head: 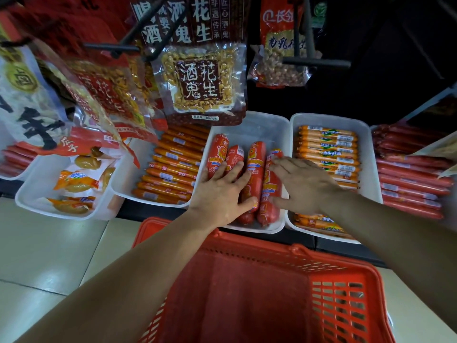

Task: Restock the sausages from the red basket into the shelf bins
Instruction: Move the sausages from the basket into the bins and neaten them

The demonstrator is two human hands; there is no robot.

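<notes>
The fat red sausages lie side by side in the middle white bin on the shelf, long axes running near to far. The left hand presses flat on the left ones, fingers spread and straight. The right hand, fingers straight and pointing left, rests on the rightmost. The red basket sits just near of the bin.

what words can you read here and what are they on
"酒鬼花生": dark panel of the middle bag
"原味花生": tag at its bottom edge
"非遗传承", "匠心酒鬼": top bag
"南乳花生": right bag, last character partly hidden
Print on the sausages is too blurred to read.
</notes>
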